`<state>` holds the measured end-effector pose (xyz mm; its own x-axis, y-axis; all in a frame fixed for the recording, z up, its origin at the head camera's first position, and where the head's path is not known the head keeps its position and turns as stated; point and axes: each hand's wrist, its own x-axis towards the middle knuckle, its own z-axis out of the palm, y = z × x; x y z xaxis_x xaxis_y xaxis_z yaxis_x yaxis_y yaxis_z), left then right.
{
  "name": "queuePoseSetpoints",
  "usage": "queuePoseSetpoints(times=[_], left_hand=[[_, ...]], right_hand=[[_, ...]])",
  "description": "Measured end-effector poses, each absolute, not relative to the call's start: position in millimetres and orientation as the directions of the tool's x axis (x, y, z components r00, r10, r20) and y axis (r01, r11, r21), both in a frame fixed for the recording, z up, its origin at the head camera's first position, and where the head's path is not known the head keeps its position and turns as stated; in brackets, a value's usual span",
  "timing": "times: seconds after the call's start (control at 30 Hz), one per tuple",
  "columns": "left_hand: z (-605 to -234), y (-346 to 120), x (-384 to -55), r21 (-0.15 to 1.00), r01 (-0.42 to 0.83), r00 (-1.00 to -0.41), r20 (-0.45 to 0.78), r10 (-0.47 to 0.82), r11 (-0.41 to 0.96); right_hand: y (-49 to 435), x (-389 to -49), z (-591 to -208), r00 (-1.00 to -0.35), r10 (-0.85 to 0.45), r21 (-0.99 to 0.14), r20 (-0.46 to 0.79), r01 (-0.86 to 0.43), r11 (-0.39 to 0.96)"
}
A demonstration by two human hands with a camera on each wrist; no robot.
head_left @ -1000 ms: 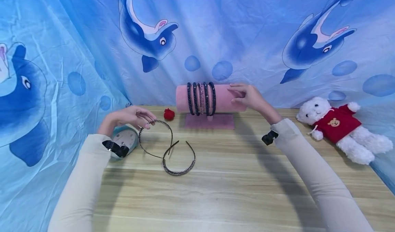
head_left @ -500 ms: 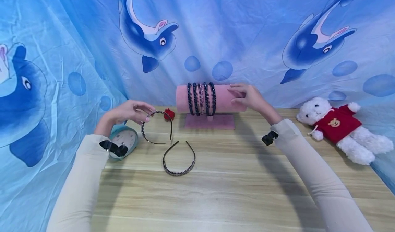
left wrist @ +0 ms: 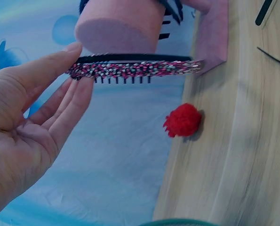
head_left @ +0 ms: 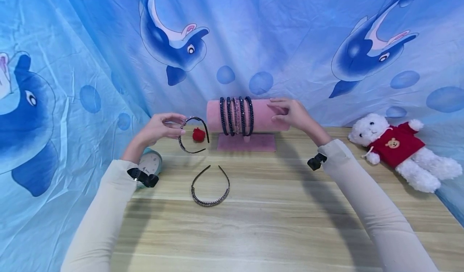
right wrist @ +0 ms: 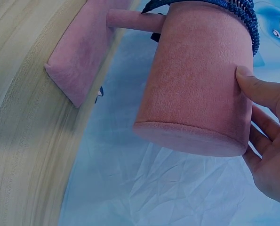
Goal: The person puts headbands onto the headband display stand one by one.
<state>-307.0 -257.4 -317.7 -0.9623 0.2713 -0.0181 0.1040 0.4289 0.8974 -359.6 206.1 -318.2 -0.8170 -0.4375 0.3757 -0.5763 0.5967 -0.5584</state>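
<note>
My left hand [head_left: 159,128] pinches a toothed headband [head_left: 181,144] between thumb and fingers, just left of the pink display stand's roll. In the left wrist view this headband [left wrist: 130,69] shows pink and silver stones, and its teeth point down. Several dark headbands and one pinkish headband [head_left: 237,117] sit side by side around the roll's left half. With thumb in front and fingers behind, my right hand [head_left: 295,114] grips the right end of the pink display stand [head_left: 264,117]. Another stone-studded headband [head_left: 207,203] lies on the table, its ends pointing toward the stand.
A red pompom-like ball [head_left: 198,134] lies behind the held headband. A round teal clock [head_left: 150,163] stands partly hidden by my left wrist. At the right lies a white teddy bear [head_left: 393,145] in a red sweater. Blue dolphin-printed curtains [head_left: 290,34] border the wooden table [head_left: 246,231].
My left hand has lifted the headband off the table area beside the clock and carried it rightward, toward the roll's left end, turning it. The right hand has stayed on the stand.
</note>
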Motion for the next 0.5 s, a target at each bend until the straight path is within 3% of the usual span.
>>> queuePoseSetpoints(times=[0.5], left_hand=[[-320, -227, -317, 0.936, 0.138, -0.988, 0.107, 0.110, 0.324]], right_hand=[[206, -359, -319, -0.814, -0.433, -0.562, 0.387, -0.581, 0.589]])
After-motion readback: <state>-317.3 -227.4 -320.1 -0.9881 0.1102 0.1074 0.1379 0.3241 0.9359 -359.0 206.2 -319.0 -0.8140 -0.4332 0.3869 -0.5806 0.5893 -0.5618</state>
